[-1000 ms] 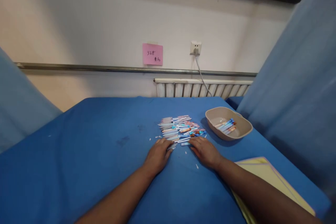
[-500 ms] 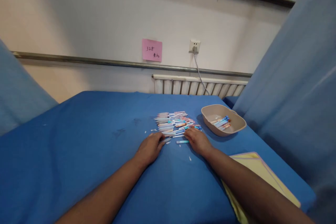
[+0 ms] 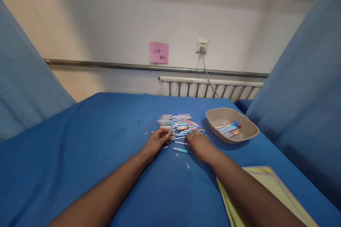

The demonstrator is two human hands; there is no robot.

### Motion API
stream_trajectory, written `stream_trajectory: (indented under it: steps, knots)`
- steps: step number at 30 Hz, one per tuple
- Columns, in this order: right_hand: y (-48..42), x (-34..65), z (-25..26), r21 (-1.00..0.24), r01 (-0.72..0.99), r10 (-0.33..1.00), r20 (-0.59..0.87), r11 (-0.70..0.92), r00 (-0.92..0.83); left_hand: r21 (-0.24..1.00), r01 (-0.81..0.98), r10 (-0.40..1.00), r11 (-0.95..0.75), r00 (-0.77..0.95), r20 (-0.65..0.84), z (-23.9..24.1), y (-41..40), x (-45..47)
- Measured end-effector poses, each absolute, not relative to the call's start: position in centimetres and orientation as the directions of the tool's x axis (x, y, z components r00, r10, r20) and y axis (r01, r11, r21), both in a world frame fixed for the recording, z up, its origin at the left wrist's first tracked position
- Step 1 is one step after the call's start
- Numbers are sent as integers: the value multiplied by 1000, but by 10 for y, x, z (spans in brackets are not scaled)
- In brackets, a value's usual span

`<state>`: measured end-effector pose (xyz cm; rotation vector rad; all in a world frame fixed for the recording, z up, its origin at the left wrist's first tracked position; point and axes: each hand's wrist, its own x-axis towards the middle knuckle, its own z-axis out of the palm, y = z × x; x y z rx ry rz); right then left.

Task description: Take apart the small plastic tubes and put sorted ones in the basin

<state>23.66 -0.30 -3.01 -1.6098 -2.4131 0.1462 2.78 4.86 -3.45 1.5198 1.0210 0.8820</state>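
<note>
My left hand (image 3: 156,141) is closed, thumb and fingers pinching a pale, translucent pen part (image 3: 170,131) held tilted up at the left front of a pile of pens (image 3: 177,122). My right hand (image 3: 200,145) reaches onto the right front of the pile, fingers curled down among the pens; their tips are hidden. Between the hands lie a thin white stick (image 3: 181,143) and a short teal-and-clear pen piece (image 3: 180,150). The pile mixes pale barrels, white sticks and orange, red and blue pieces.
A beige basin (image 3: 231,138) with several pens stands to the right of the pile. Under my right forearm is a yellow cloth (image 3: 262,177). Small white bits (image 3: 188,166) lie on the blue sheet (image 3: 133,106). Blue curtains (image 3: 298,64) hang at both sides.
My left hand has lifted a pale pen part off the sheet and tilted it upward. My right hand stays at the pile. The teal piece now lies a little nearer to me.
</note>
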Motion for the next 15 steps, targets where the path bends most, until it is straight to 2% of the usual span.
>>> stream_trajectory:
  steps: [4,8,13,15]
  knots:
    - [-4,240,-31,-253,889,924,127,381,-360,990,-28,905,137,409,-114,-31,52,19]
    - [-8,239,-32,-319,859,916,136,401,-377,952,-118,863,282,465,-198,-27,51,10]
    - [-10,240,-38,-608,708,932,268,359,-243,921,-172,844,351,485,-231,-26,48,6]
    - [-10,241,-42,-704,633,946,273,321,-176,924,-174,848,341,480,-223,-27,47,6]
